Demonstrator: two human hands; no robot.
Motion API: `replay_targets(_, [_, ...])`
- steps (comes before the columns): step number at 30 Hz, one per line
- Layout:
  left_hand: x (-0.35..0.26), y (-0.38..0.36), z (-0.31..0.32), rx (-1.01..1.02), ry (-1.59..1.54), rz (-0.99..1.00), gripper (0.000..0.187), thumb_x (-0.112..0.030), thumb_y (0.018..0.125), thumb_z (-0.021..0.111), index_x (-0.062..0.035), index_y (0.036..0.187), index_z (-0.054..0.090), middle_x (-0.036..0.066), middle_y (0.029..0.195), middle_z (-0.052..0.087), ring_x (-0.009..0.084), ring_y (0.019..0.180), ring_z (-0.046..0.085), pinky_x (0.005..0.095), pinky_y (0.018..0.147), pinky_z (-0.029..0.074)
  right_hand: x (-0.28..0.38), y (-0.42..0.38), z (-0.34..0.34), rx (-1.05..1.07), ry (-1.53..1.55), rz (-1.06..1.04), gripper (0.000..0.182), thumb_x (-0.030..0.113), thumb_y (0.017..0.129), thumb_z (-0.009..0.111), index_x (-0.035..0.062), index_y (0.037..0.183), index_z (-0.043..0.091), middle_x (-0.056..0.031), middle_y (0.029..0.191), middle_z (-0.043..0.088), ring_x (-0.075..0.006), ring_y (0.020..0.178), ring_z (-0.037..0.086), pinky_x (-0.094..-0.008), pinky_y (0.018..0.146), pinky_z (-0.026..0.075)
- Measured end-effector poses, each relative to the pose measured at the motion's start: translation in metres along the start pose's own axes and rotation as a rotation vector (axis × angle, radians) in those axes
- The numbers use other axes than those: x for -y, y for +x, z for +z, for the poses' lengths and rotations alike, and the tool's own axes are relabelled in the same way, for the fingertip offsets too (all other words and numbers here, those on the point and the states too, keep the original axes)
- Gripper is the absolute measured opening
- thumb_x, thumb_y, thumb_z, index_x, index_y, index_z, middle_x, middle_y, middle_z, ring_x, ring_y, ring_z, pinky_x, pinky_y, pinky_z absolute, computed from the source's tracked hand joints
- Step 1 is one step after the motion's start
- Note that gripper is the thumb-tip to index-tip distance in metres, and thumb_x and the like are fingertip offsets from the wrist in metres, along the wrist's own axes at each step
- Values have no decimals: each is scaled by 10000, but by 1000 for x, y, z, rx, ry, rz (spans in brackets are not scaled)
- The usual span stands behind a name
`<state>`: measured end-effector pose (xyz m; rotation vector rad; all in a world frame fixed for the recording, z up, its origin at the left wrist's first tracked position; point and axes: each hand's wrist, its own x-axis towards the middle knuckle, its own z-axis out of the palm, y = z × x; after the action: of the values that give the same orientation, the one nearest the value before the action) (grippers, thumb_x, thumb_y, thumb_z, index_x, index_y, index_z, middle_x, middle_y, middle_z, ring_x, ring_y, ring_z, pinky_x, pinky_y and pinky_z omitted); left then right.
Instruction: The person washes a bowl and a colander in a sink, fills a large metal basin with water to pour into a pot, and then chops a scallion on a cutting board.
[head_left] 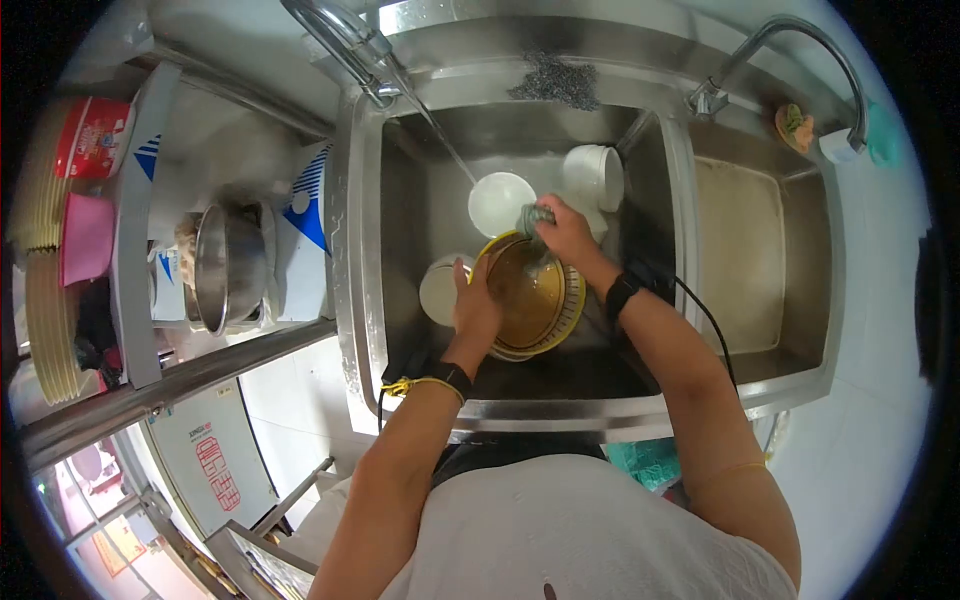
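A yellow-rimmed bowl (527, 300) with brownish liquid or a brown inside is tilted in the large steel sink (415, 170). My left hand (476, 305) grips its left rim. At its upper rim, my right hand (568, 232) is closed round a grey-green scrubber (535, 218). A white bowl (500, 203) sits just above, under a thin stream of water from the left faucet (365, 50). Another white bowl (438, 295) lies to the left, partly hidden by my left hand. Stacked white bowls (594, 177) lie on their side at the upper right of the sink.
Steel wool (556, 80) lies on the back ledge. On the right are a smaller basin (740, 250), a second faucet (800, 25) and a sponge (797, 127). A shelf at left holds a metal bowl (228, 268) and a pink container (87, 238). A black cable crosses the sink's right edge.
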<state>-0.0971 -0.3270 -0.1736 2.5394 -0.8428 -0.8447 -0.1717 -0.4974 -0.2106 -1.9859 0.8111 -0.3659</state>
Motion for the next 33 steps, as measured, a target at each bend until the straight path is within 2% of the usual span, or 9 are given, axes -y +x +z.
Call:
replay_targets(4, [-1,-9,-18,-49,18,1,500,-84,752,461,-176,1219,307,198,1292,204,367,952,487,410,798,411,15,51,3,-13,-5,137,326,161,715,518,55,1015,448,-178,891,550,-339,805,527,-397,688,410])
replay_targets(8, [5,-28,-40,-94,-131,62,502,-94,749,464,-159,1220,301,232,1200,345,376,939,489,397,759,435,-11,84,27,214,-259,-108,324,184,751,493,68,1050,443,-164,1027,499,-322,893,500,-388,753,402])
replay_targets(12, [0,-54,-59,85,-500,-284,523,-38,729,446,-126,1219,287,202,1094,455,339,832,553,354,538,507,-28,76,59,496,-573,-234,369,103,765,410,153,1130,430,-150,1152,438,-293,1055,418,-363,864,352])
replay_targets(14, [11,-61,-54,52,-598,-340,527,-24,724,438,-116,1219,283,181,1081,469,317,790,573,338,457,515,-44,87,76,618,-339,13,388,100,775,392,145,1160,410,-143,1214,382,-282,1126,348,-353,903,320])
replay_targets(16, [23,-63,-48,-18,-792,-258,533,-16,717,447,-109,1217,286,132,1034,496,270,743,585,312,400,511,-28,89,64,620,-610,-174,333,191,827,343,90,1131,435,-114,1172,435,-295,1078,400,-368,897,320])
replay_targets(17, [28,-63,-45,-28,-794,-257,533,-16,717,447,-109,1217,286,132,1034,496,270,743,585,312,400,511,-55,101,75,516,-739,-585,288,121,797,380,62,1057,488,-150,1117,469,-301,1028,446,-379,856,358])
replay_targets(20, [9,-66,-64,103,-1076,-495,564,25,693,517,-107,1196,299,124,1082,472,249,757,591,310,461,531,-39,90,78,797,-763,-205,267,67,764,410,55,1011,509,-177,1032,510,-309,963,489,-387,800,398])
replay_targets(28, [9,-49,-62,31,-1205,-483,445,-79,748,530,-112,1135,313,133,1009,502,278,716,597,373,495,542,86,12,-2,341,382,165,305,75,720,502,-3,1001,413,-166,930,524,-311,853,514,-353,722,409])
replay_targets(33, [-3,-53,-68,78,-1241,-428,511,2,729,464,-123,1175,248,134,1047,471,294,744,587,389,502,540,62,-26,64,155,104,-2,321,84,749,489,6,1037,370,-172,1019,458,-285,950,461,-344,784,375])
